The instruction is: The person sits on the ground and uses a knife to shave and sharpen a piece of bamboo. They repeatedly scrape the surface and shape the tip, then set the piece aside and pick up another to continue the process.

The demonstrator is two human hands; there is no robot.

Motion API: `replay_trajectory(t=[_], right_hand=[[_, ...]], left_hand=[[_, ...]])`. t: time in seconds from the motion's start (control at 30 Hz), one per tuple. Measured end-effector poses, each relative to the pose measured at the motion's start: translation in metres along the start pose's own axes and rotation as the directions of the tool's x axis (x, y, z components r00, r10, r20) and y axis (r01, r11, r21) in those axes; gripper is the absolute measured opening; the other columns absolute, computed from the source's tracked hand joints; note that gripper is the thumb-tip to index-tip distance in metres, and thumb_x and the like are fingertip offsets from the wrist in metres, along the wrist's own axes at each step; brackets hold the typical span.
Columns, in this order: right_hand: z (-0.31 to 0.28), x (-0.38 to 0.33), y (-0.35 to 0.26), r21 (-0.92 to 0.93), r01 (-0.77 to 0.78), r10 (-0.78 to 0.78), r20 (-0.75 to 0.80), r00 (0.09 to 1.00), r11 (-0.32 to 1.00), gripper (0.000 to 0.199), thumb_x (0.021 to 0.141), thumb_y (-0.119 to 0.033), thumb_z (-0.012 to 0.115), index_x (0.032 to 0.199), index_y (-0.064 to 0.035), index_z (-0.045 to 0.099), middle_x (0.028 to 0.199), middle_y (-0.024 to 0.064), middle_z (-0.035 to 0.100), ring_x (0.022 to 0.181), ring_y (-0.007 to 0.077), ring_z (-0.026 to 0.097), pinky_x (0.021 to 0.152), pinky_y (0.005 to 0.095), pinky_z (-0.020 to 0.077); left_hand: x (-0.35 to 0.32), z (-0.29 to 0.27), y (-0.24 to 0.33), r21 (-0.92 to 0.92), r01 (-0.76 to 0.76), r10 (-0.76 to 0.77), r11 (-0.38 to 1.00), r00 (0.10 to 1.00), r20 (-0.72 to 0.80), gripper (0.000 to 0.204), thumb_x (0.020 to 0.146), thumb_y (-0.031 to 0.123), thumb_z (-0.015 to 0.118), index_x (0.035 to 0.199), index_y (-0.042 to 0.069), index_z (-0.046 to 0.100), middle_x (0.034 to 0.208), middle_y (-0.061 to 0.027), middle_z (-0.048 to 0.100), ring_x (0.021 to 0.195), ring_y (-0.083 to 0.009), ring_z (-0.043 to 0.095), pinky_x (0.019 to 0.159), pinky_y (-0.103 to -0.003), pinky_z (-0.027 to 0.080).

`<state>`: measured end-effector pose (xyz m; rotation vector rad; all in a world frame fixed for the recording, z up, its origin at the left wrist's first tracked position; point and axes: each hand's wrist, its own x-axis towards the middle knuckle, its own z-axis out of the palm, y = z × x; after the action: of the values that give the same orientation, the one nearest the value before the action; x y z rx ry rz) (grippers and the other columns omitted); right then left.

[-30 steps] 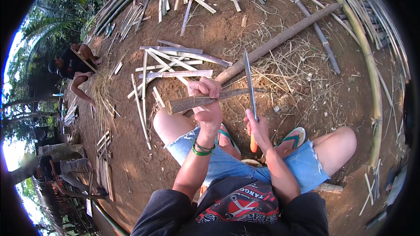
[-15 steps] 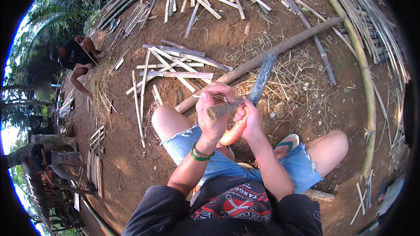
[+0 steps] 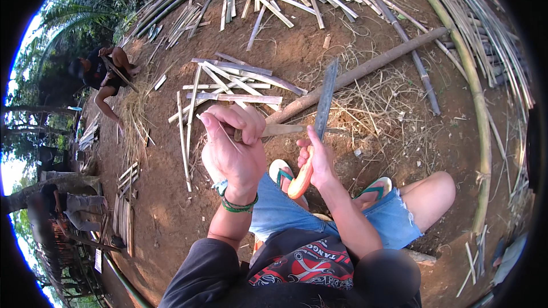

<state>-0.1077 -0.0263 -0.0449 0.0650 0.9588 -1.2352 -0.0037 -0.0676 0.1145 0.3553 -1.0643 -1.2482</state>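
Note:
My left hand [image 3: 233,147] is closed round a flat bamboo strip [image 3: 282,129], whose visible end sticks out to the right. A thin pale fibre crosses the palm beside my thumb. In my right hand [image 3: 317,161] is a machete, gripped by its curved orange handle [image 3: 301,178]. Its long dark blade [image 3: 326,100] points up and away from me. The strip's end lies close to the base of the blade, by my right thumb; whether they touch I cannot tell.
A brown log [image 3: 371,74] lies slantwise ahead, with a heap of split bamboo strips [image 3: 237,82] left of it and curly shavings [image 3: 371,111] right of it. Long bamboo poles [image 3: 474,88] line the right. Two people [image 3: 105,74] work at the left.
My left hand has moved left with the strip, away from my right hand, and has turned. The machete has swung more upright, its tip moving left.

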Motion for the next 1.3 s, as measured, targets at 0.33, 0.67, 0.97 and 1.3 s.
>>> replay_trajectory(t=[0.33,0.67,0.97,1.3], right_hand=[[-0.004,0.012,0.005,0.327,0.033,-0.038,0.01,0.999,0.944,0.031,0.083,-0.03,0.078,0.083,-0.0105,0.053,0.059,-0.0019,0.047,0.05,0.0124,0.047,0.05,0.0278,0.0412],[-0.024,0.009,-0.009,0.202,0.277,-0.248,-0.157,0.956,0.939,0.02,0.085,-0.017,0.076,0.083,-0.0079,0.058,0.062,-0.002,0.05,0.049,0.011,0.049,0.048,0.0274,0.0422],[-0.023,0.007,-0.017,-0.221,0.58,-0.617,-0.182,0.766,0.784,0.023,0.084,-0.015,0.078,0.086,-0.006,0.058,0.066,-0.0004,0.055,0.05,0.0094,0.051,0.046,0.0252,0.0402],[-0.028,-0.002,-0.023,-0.433,0.664,-0.747,-0.033,0.664,0.609,0.03,0.093,-0.025,0.069,0.107,0.0012,0.064,0.062,-0.0002,0.052,0.052,0.0087,0.051,0.048,0.0237,0.0382]], left_hand=[[-0.04,0.01,0.018,0.007,0.204,-0.2,0.979,0.952,0.229,0.048,0.109,0.041,0.018,0.088,0.011,0.05,0.051,-0.0005,0.044,0.052,-0.0152,0.042,0.06,-0.033,0.037],[0.029,-0.088,0.106,0.277,-0.216,0.191,0.936,0.975,0.112,0.045,0.107,0.043,0.036,0.111,0.004,0.058,0.072,-0.0034,0.052,0.06,-0.0145,0.046,0.066,-0.033,0.043],[-0.043,-0.07,0.018,0.92,-0.333,-0.676,0.205,0.632,0.379,0.077,0.091,0.031,0.068,0.147,-0.007,0.032,0.112,-0.0271,0.063,0.098,-0.0348,0.065,0.087,-0.039,0.052],[-0.068,-0.116,0.0,0.805,0.343,-0.616,0.483,0.787,0.035,0.027,0.098,0.015,0.06,0.122,0.004,0.055,0.072,0.0055,0.049,0.061,-0.0049,0.045,0.053,-0.024,0.036]])
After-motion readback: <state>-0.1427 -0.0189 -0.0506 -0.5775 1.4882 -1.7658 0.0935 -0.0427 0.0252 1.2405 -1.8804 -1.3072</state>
